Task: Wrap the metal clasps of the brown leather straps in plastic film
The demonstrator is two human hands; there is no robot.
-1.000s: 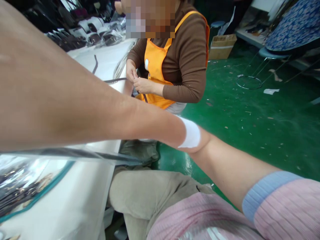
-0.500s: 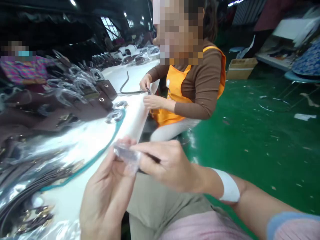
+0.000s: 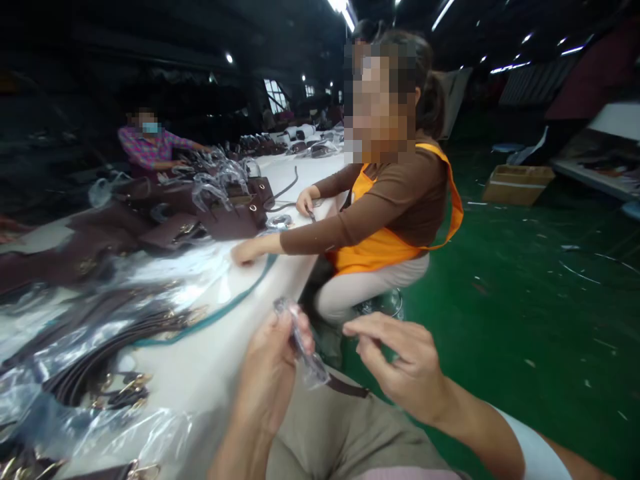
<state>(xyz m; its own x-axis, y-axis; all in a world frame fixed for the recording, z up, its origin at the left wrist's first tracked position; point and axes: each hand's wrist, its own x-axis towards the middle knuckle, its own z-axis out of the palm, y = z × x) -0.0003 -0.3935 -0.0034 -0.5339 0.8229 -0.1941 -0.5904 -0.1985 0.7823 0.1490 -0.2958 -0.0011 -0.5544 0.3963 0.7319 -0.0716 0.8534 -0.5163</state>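
Note:
My left hand point(image 3: 267, 370) is closed around a dark strap end wrapped in clear plastic point(image 3: 311, 365), above my lap. From the wrapping's lower end a bare brown strap point(image 3: 347, 385) runs across my trousers. Apart from it, to the right, my right hand point(image 3: 405, 363) is raised with thumb and forefinger spread and nothing visible between them. Left of my hands, a bundle of dark straps point(image 3: 107, 353) with gold-coloured clasps point(image 3: 127, 387) lies on the white table point(image 3: 200, 373).
Beside the table sits a co-worker in an orange apron point(image 3: 385, 250), one arm reaching over the tabletop. Brown bags point(image 3: 230, 220) with plastic-wrapped handles line the table. A teal cord point(image 3: 215, 320) lies along it. Another person point(image 3: 150, 143) works across the table. A cardboard box point(image 3: 517, 185) stands on the green floor.
My right hand has let go of the plastic wrapping and moved away to the right. The wrapped strap end now tilts downward in my left hand. The co-worker's arm has reached across the table.

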